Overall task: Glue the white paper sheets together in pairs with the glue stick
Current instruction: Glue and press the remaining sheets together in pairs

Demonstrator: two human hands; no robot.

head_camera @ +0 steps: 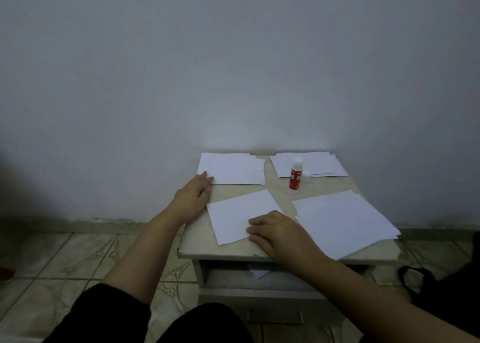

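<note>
- Small table low in the centre-right of the frame, against a bare wall; tiled floor at lower left.
- Four lots of white paper on top: far-left pile at upper left of the tabletop, far-right pile at upper right, near-right stack at lower right, and a single sheet lying skewed in the lower middle.
- Glue stick standing upright between the two far piles, red body, white top exposed, long axis vertical; small white cap just beside it on the right, so seemingly uncapped and ready.
- Left hand flat and relaxed at the table's left edge, fingers loosely spread, tips touching the near corner of the far-left pile; holding nothing.
- Right hand palm down, fingers extended on the lower right corner of the single sheet, pinning it; gripping nothing.
- Key relation: glue stick lies up and slightly right of the right hand, beyond the single sheet, and well right of the left hand; right hand probably the nearer and with the clearer path.
- Likely next: right hand lifting off toward the glue, left sliding over to steady the sheet, since otherwise the loose sheet could shift.
- Pairs already glued: cannot tell from the piles.
</note>
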